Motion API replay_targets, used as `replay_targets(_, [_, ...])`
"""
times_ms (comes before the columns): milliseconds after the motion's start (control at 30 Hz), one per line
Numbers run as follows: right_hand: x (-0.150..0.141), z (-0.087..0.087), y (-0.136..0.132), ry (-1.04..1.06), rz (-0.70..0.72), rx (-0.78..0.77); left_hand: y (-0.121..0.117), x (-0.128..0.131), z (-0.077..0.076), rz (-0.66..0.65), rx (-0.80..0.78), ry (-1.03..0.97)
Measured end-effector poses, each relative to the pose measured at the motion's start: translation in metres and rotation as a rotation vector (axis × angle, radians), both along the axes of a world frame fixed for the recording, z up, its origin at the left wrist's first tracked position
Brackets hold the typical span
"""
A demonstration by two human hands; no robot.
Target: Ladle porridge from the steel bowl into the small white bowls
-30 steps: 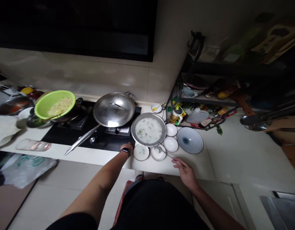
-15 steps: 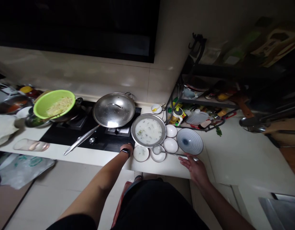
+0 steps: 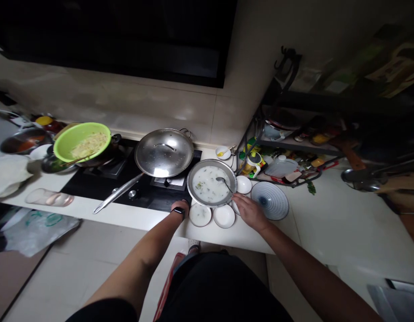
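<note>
My right hand (image 3: 249, 211) is closed around the handle of a ladle (image 3: 221, 180). The ladle's head is over the white soup with green bits in a wide metal basin (image 3: 190, 190). Beside the basin's lower left, my left hand (image 3: 181, 205), with a dark watch at its wrist, rests by the stove edge; its fingers are hidden. Near that hand stands a small bowl (image 3: 200, 215) with some soup in it. To its right is another small white bowl (image 3: 224, 216). A third bowl is partly covered by my right hand, and one more small bowl (image 3: 243, 184) sits behind it.
Left of the basin, a lidded pan (image 3: 164, 154) stands on the black stove (image 3: 99, 190), its long handle pointing frontward. Farther left are a green bowl (image 3: 66, 142) of pale shreds and a lying glass (image 3: 49, 197). A blue-patterned bowl (image 3: 274, 201) and spice rack (image 3: 280, 137) stand right.
My right hand has moved left, bringing the ladle from the small front bowl to over the basin. The left hand stays at the stove edge. The view has shifted slightly.
</note>
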State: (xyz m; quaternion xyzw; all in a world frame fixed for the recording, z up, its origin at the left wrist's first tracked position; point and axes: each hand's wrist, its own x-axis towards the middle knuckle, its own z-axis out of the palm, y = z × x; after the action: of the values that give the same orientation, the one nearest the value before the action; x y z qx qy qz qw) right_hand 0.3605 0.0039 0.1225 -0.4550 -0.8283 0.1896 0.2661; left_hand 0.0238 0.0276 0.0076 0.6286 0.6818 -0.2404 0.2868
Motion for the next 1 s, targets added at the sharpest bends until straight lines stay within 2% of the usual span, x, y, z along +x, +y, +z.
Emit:
replay_targets(100, [0.002,0.003,-0.001,-0.21,0.135,0.096,0.001,0.001,0.002,-0.012,-0.021,0.019])
replay_targets(167, [0.004,0.008,-0.004,-0.26,0.15,0.12,0.001,0.001,0.002,-0.01,-0.028,0.024])
replay_targets(300, [0.014,0.026,-0.023,-0.149,0.082,0.134,0.001,0.0,0.001,0.01,-0.012,-0.002])
replay_targets(400, [0.027,0.042,-0.052,-0.046,0.041,0.166,0.001,-0.001,-0.002,0.008,-0.007,-0.007])
replay_targets(500, [0.036,0.049,-0.085,-0.036,0.045,0.186,0.001,-0.002,-0.006,0.009,-0.01,-0.007])
replay_targets(633, [0.039,0.032,-0.113,-0.104,0.129,0.156,0.001,-0.003,-0.01,0.015,0.0,-0.01])
replay_targets(733, [0.038,0.008,-0.117,-0.149,0.156,0.086,-0.001,-0.004,-0.01,0.005,0.0,0.002])
replay_targets(833, [0.039,-0.014,-0.117,-0.12,0.119,-0.032,-0.002,-0.004,-0.006,-0.012,0.002,0.015])
replay_targets(900, [0.039,-0.024,-0.12,-0.014,0.025,-0.137,-0.004,-0.004,-0.004,-0.03,0.007,0.016])
replay_targets(1000, [0.035,-0.031,-0.126,0.26,-0.281,-0.355,-0.005,-0.004,-0.002,-0.038,0.014,0.008])
